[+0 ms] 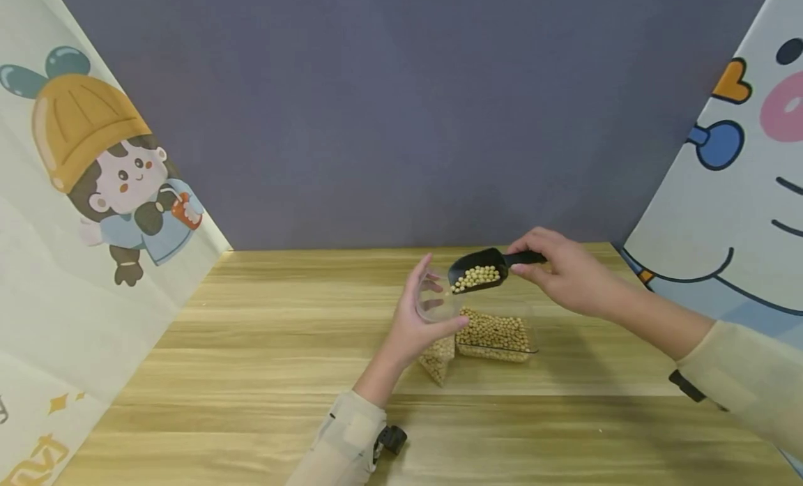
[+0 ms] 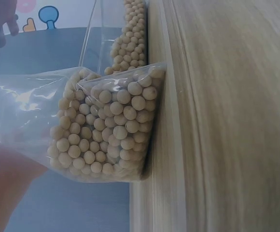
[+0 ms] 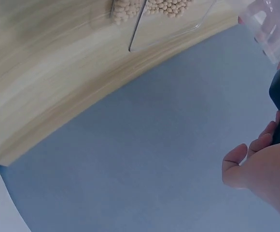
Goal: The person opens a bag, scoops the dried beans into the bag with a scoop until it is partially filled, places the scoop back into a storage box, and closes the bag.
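Observation:
My left hand point(image 1: 408, 327) holds the mouth of a clear plastic bag point(image 2: 106, 128), thumb on the near side and fingers showing through the film. Pale round beans, like soybeans, fill the bag's lower part, which hangs down to the wooden table. In my right hand point(image 1: 564, 270) is the handle of a black scoop point(image 1: 493, 257), pinched between thumb and fingers. Soybeans point(image 1: 479, 277) lie in the scoop, whose lip tilts down to the left at the bag's mouth. A few beans show at that lip.
A clear rectangular box point(image 1: 534, 341) of soybeans stands on the table point(image 1: 251, 374), under the scoop and right beside the bag. A grey-blue panel point(image 1: 389, 109) rises behind the table. Cartoon-printed panels flank it left point(image 1: 56, 263) and right point(image 1: 721, 228).

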The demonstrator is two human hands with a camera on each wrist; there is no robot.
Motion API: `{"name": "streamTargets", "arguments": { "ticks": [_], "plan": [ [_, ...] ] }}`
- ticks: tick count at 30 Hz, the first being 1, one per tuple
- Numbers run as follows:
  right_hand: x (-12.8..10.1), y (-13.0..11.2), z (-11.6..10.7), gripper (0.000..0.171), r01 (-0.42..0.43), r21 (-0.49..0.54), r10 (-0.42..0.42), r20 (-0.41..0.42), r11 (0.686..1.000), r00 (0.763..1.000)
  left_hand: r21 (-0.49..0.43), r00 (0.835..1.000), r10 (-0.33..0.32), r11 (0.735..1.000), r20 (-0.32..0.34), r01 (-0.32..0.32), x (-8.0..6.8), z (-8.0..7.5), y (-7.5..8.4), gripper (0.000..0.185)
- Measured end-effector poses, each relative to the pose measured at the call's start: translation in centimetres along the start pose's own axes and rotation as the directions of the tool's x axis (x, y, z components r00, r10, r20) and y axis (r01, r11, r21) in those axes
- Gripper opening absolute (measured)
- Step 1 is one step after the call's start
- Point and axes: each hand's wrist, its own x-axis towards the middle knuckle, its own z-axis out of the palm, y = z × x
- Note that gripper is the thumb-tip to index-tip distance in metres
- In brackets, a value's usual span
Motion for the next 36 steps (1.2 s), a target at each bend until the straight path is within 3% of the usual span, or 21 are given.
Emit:
{"name": "streamTargets", "arguments": {
  "ticks": [19, 25, 31, 36],
  "plan": [
    [0.8, -2.1, -1.1, 0.019, 0.149, -0.204, -0.158, -0.026, 0.968, 0.987, 0.011, 1.000, -0.014, 1.000, -0.026, 0.015, -0.2, 0.0, 0.0, 0.113],
    [0.9, -2.5, -1.7, 0.023, 0.139, -0.257, -0.155, -0.041, 0.956, 0.987, -0.023, 1.000, -0.012, 1.000, -0.027, 0.012, -0.1, -0.1, -0.1, 0.112],
    [0.2, -1.0, -2.5, 0.025, 0.093, -0.241, -0.120, -0.097, 0.966, 0.988, -0.032, 0.999, -0.037, 0.999, -0.030, 0.036, 0.1, 0.0, 0.2, 0.112],
    [-1.4, 2.1, -2.1, 0.026, 0.044, -0.222, -0.070, -0.111, 0.974, 0.991, -0.010, 0.999, -0.040, 0.999, -0.028, 0.040, 0.1, 0.1, 0.3, 0.112]
  ]
}}
